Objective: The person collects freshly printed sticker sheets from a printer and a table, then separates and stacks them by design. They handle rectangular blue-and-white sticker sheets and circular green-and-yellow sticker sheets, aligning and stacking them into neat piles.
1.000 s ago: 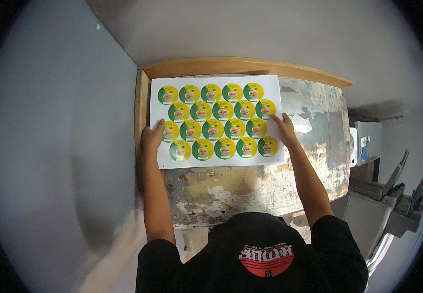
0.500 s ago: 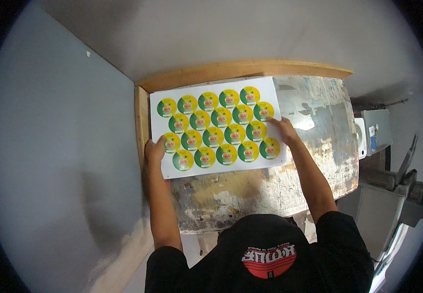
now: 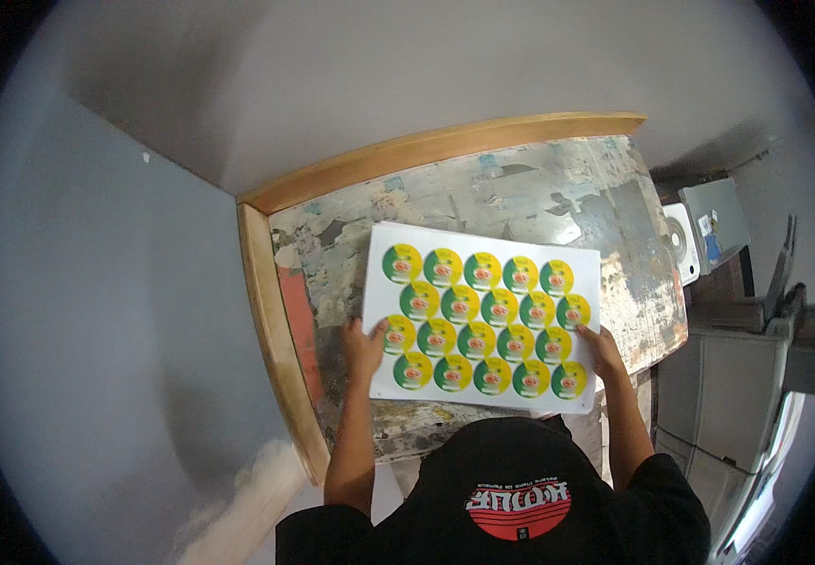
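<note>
A white sheet [image 3: 483, 247] printed with several round green-and-yellow stickers lies over a worn, paint-stained tabletop [image 3: 520, 193]. My left hand [image 3: 363, 347] grips the sheet's near left edge, thumb on top of it. My right hand [image 3: 603, 350] holds the near right corner in the same way. The sheet sits near the table's front edge, tilted slightly clockwise. My forearms reach up from a black shirt at the bottom of the view.
A raised wooden rim [image 3: 266, 311] runs along the table's left and far sides, against grey walls. Grey machines and a white box [image 3: 709, 235] stand to the right of the table. The table's front edge is just below the sheet.
The sheet has been pulled away from the far left corner toward me and to the right, with both hands still on its near edge. The bare tabletop behind it now shows.
</note>
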### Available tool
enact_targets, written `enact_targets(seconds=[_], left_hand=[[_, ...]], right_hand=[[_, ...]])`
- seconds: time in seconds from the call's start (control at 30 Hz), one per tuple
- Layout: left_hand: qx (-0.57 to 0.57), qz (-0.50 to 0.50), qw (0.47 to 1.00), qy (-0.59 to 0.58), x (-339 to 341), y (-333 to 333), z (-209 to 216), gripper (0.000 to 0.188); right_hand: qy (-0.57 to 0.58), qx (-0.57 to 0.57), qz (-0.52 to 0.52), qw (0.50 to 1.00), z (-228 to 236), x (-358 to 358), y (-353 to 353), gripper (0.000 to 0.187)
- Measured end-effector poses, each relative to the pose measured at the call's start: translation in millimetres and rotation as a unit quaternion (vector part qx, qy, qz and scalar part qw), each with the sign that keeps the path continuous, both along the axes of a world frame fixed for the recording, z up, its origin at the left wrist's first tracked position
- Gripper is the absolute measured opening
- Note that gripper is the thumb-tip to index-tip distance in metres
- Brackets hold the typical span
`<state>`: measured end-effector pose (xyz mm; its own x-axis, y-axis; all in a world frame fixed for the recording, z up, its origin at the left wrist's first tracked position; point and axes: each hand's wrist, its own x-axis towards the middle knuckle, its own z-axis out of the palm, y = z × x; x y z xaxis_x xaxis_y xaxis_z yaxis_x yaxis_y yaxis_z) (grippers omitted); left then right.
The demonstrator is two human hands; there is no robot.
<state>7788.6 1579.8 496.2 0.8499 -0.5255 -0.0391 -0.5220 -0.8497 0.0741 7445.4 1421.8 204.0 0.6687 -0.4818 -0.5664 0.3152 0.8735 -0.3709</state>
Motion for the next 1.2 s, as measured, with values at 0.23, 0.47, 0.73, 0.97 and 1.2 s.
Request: enact_targets(seconds=[0.23, 0.47, 0.73, 0.97, 1.2], left_hand=[[-0.026, -0.142, 0.989, -0.031, -96, 7, -77, 0.056], [-0.011, -0.148, 0.989, -0.018, -141, 16, -119, 0.063], [0.0, -0.119, 0.993, 0.016, -160, 0, -137, 0.058], [-0.068, -0.033, 0.956, 0.282, -168, -8, -139, 0.038], [-0.09, -0.111, 0.961, 0.236, -156, -8, -136, 0.027]], right_hand=[[0.037, 0.085, -0.011, 0.996, -70, -116, 39, 0.038], [0.049, 0.099, -0.027, 0.994, -117, -171, 74, 0.038], [-0.008, 0.115, -0.026, 0.993, -142, -212, 76, 0.044], [-0.005, 0.137, -0.036, 0.99, -148, -246, 63, 0.05], [-0.008, 0.134, -0.053, 0.989, -144, -238, 84, 0.05]])
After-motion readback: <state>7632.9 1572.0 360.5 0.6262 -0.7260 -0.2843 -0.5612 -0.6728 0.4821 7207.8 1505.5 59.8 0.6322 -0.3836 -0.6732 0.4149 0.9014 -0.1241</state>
